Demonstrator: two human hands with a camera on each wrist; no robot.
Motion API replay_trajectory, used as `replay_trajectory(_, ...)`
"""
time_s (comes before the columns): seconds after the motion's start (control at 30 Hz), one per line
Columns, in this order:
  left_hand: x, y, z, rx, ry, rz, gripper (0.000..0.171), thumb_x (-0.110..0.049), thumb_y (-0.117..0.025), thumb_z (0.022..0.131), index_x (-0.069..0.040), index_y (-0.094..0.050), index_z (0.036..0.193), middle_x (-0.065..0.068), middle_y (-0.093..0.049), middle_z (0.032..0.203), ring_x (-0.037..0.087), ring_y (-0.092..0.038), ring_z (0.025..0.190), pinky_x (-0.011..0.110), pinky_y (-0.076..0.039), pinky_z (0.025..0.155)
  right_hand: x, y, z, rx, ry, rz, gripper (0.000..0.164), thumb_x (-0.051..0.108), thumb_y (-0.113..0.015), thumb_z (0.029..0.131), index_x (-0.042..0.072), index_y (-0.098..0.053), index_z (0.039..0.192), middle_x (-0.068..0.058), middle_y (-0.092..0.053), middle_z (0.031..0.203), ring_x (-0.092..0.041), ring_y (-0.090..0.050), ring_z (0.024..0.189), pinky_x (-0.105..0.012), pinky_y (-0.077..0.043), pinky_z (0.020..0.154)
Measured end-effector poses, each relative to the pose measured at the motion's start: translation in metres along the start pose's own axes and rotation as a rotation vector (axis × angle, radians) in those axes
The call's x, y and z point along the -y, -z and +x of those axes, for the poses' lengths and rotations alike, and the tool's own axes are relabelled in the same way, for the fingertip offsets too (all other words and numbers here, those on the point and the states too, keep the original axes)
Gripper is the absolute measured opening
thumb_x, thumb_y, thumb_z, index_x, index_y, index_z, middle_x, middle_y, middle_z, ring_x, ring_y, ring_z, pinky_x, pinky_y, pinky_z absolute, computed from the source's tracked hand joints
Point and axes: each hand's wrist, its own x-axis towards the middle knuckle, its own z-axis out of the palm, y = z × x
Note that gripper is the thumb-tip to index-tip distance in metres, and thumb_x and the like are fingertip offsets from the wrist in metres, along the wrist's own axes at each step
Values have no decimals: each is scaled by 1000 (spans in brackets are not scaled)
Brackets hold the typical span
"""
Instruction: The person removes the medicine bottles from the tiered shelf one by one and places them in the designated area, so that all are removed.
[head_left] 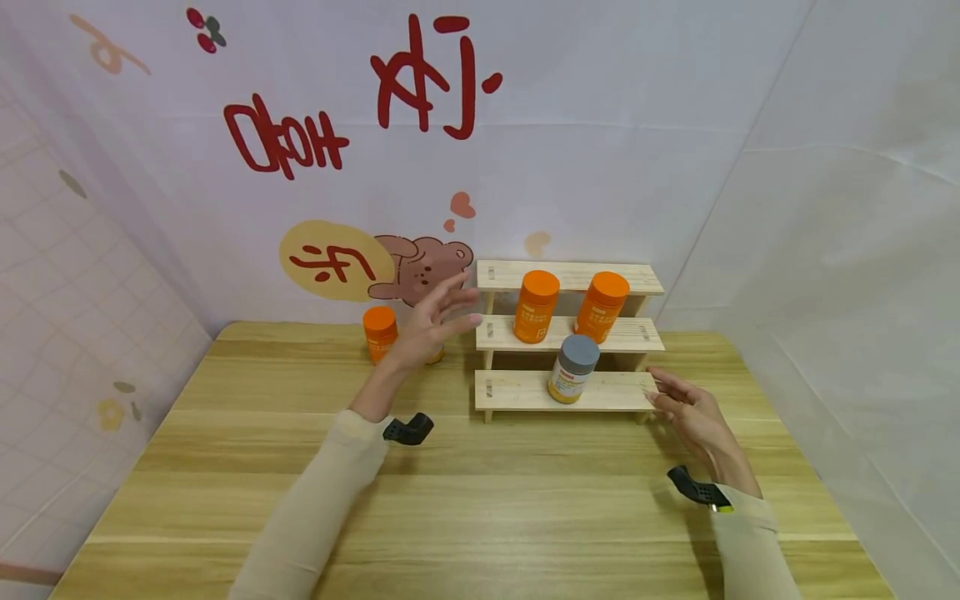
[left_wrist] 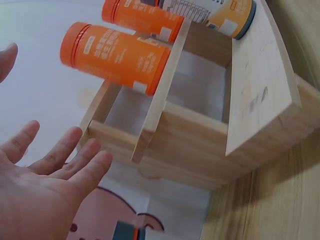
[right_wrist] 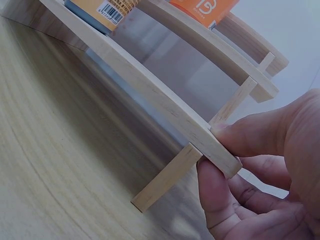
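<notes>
Wooden rack (head_left: 506,334): hold level under jars (head_left: 536,308), pinching bottom shelf (head_left: 618,390) with right hand (head_left: 701,418), with left hand (head_left: 426,333) spread.

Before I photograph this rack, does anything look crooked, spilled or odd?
Nothing stands out. The two orange jars and the gray-lidded jar stand upright on the wooden rack, and no spill shows. The jars behind the left hand are partly hidden.
</notes>
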Motion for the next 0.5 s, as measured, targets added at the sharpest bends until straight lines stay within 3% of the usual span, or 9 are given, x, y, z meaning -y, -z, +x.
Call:
replay_trajectory(0.3, 4, -21, 14, 37, 45, -33, 67, -18, -68, 98, -28, -39, 157, 17, -48, 155, 39, -44, 145, 53, -44, 117, -1, 0, 1, -10, -20, -31, 72, 15, -67, 101, 1, -30, 160, 6, -53, 123, -2, -59, 102, -17, -55, 84)
replay_trajectory(0.5, 9, -31, 23, 71, 67, -30, 67, -17, -64, 101, -23, -35, 160, 21, -44, 157, 39, -42, 147, 55, -41, 118, -1, 1, 2, -3, -20, -8, 73, 16, -67, 101, 1, -29, 161, 7, -55, 123, -2, -59, 103, -17, -55, 86)
